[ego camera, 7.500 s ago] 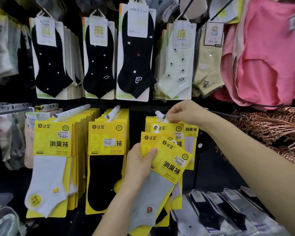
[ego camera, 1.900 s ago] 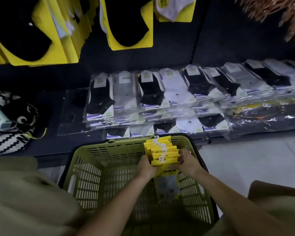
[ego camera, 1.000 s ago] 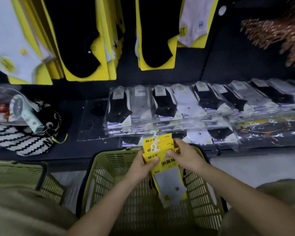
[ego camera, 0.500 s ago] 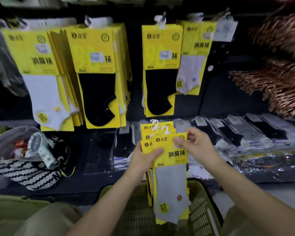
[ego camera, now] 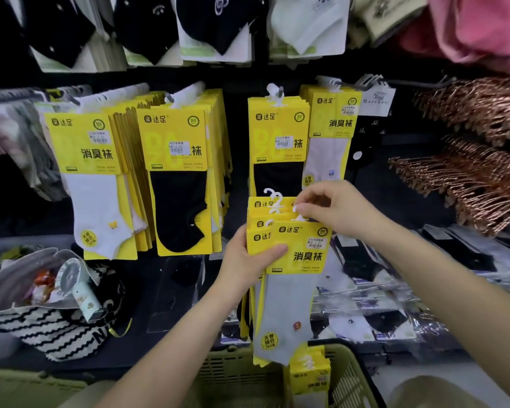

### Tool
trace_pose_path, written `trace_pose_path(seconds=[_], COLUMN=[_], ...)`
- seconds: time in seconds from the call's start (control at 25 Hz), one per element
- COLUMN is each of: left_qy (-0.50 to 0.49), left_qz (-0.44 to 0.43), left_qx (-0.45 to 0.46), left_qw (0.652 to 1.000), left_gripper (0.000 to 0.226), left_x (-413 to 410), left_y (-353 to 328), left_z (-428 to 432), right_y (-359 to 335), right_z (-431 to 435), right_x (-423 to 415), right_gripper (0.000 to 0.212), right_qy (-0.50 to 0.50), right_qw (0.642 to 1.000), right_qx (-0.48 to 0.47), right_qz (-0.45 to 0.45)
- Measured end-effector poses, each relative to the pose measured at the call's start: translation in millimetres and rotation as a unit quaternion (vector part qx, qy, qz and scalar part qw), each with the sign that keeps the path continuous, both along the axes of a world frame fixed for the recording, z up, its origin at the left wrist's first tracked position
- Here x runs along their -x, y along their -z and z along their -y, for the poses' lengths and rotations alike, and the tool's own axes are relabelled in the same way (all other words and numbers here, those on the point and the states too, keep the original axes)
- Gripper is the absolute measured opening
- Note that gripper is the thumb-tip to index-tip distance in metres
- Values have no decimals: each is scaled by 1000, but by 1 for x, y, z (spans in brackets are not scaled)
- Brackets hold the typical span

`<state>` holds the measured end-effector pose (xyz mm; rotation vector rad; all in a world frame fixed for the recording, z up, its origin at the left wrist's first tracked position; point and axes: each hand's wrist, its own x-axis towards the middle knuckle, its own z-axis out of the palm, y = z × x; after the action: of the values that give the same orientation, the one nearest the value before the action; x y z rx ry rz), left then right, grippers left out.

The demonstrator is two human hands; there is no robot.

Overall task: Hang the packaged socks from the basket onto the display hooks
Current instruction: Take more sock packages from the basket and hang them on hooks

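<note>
Backdrop: dark wall panel (ego camera: 239, 148). Top row: black socks (ego camera: 218, 28) and pale socks (ego camera: 306, 22) on white cards. Upper right: pink garment (ego camera: 483, 25). Right side: two tiers of copper-coloured hangers (ego camera: 468, 178). Below: dark shelf (ego camera: 147, 351) carrying socks in clear bags (ego camera: 395, 304). Shelf, left: black-and-white striped bag (ego camera: 50, 334), small handheld fan (ego camera: 71, 278) inside its open top. Lower right: pale floor (ego camera: 409, 375). Lighting dim.
</note>
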<state>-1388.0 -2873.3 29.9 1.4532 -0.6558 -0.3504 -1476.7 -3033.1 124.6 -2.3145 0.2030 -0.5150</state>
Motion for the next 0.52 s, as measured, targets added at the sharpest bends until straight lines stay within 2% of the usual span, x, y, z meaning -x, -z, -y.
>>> trace_pose_path(seconds=[0.2,0.36,0.52], left_qy=[1,-9,-9], left_qz=[-17,-34,-26], left_qx=[23,32,49], left_qw=[1000,999,998], left_gripper=[37,35,32], left_x=[-2,-4,-13], left_y=[-6,-11,-30], left_z=[-1,0,1], right_y=[-22,-32,-51], right_z=[-3,-2,-3], right_x=[-6,-6,-9], right_gripper=[16,14,11], right_qy=[12,14,6], right_qw=[1000,998,999], right_qx=[-2,32,27], right_qz=[-29,-51,-28])
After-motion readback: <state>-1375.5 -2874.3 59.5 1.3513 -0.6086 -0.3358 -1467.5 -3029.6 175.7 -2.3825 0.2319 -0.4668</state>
